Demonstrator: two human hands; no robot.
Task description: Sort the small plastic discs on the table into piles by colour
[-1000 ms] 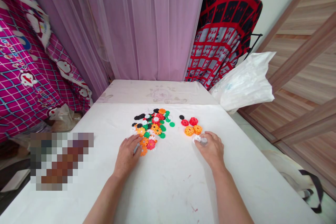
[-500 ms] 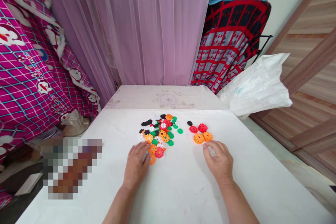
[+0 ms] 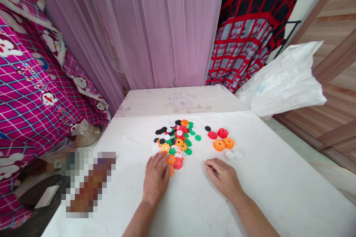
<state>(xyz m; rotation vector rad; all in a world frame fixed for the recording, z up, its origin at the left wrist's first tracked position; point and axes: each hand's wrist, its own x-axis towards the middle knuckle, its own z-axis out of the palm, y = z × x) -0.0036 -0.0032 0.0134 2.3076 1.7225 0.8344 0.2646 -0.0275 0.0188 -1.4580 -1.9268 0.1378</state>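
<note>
A pile of flower-shaped plastic discs (image 3: 179, 143) in red, orange, green, black and white lies on the white-covered table. At its near left edge my left hand (image 3: 157, 177) rests with fingers stretched out over the closest discs, holding nothing I can see. My right hand (image 3: 224, 178) hovers right of the pile with its fingers curled in; nothing shows in it. Beyond that hand are sorted discs: two white discs (image 3: 233, 154), orange discs (image 3: 219, 145) side by side, two red discs (image 3: 223, 133) and a black disc (image 3: 208, 129). A green disc (image 3: 197, 137) sits just off the pile.
A white cloth (image 3: 189, 207) covers the table, with a floral strip (image 3: 180, 102) at the far end. Right of the table stands a white plastic bag (image 3: 286, 81). A purple curtain (image 3: 167, 29) hangs behind. A pixelated patch (image 3: 91, 185) blurs the left edge.
My right hand has drawn back left from the sorted discs, and two white discs now show below the orange ones. My left hand stays by the pile; the view has shifted slightly.
</note>
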